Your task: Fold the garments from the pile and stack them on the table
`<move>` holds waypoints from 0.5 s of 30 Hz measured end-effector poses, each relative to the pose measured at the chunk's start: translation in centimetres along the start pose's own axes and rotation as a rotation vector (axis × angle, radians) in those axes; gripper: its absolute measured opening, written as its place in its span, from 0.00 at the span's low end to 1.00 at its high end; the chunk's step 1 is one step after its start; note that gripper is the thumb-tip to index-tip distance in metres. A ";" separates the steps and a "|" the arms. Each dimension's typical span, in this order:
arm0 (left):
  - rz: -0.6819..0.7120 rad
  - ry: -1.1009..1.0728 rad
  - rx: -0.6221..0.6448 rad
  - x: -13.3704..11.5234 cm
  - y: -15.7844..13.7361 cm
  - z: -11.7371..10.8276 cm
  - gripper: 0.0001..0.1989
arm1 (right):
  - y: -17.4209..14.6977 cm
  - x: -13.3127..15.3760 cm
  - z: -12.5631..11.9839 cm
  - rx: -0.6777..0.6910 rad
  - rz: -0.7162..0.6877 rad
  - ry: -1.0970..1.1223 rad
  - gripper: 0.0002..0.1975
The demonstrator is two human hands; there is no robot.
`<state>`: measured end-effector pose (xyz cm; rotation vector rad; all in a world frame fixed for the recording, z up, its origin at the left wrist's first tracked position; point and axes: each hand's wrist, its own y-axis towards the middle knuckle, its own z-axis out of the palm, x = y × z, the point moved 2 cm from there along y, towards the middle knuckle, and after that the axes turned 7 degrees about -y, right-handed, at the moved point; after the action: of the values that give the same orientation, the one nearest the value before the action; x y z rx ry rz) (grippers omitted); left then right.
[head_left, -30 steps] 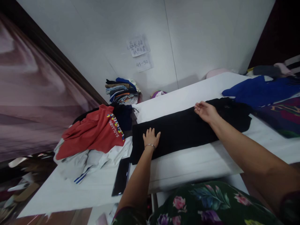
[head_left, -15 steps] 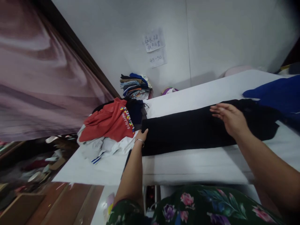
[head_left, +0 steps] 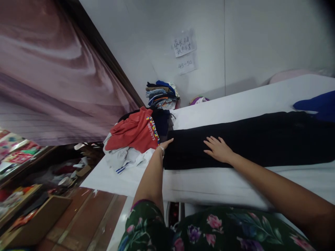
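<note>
Long black trousers (head_left: 251, 143), as their shape suggests, lie stretched lengthwise and flat across the white-covered table (head_left: 199, 184). At their left end, my left hand (head_left: 165, 143) pinches the edge, thumb on top and the other fingers mostly hidden. My right hand (head_left: 218, 150) rests palm down on the black cloth, fingers spread, holding nothing. Just left of my left hand is a heap of clothes with a red sweatshirt (head_left: 133, 130) on top and a white garment with blue stripes (head_left: 125, 160) beneath.
A folded clothes stack (head_left: 161, 96) stands by the wall, near a purple and white item (head_left: 199, 100). Blue fabric (head_left: 319, 106) lies at the far right. Handwritten paper signs (head_left: 185, 52) hang on the wall. A pink curtain (head_left: 65, 76) and cardboard boxes (head_left: 39, 223) are on the left.
My right hand has come down and left from above the trousers onto their surface. The trousers' right part now lies smoother and reaches farther right. My left hand stays at the left edge.
</note>
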<state>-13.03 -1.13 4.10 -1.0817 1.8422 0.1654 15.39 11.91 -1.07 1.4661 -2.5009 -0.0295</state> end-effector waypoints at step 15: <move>0.019 -0.195 0.170 -8.0 -2.3 -2.4 0.22 | 0.2 -0.8 -0.2 0.006 0.028 0.143 0.31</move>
<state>-11.74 1.02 12.35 -0.8985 1.6604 0.1186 15.65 12.66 -1.01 1.3840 -2.4086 0.0851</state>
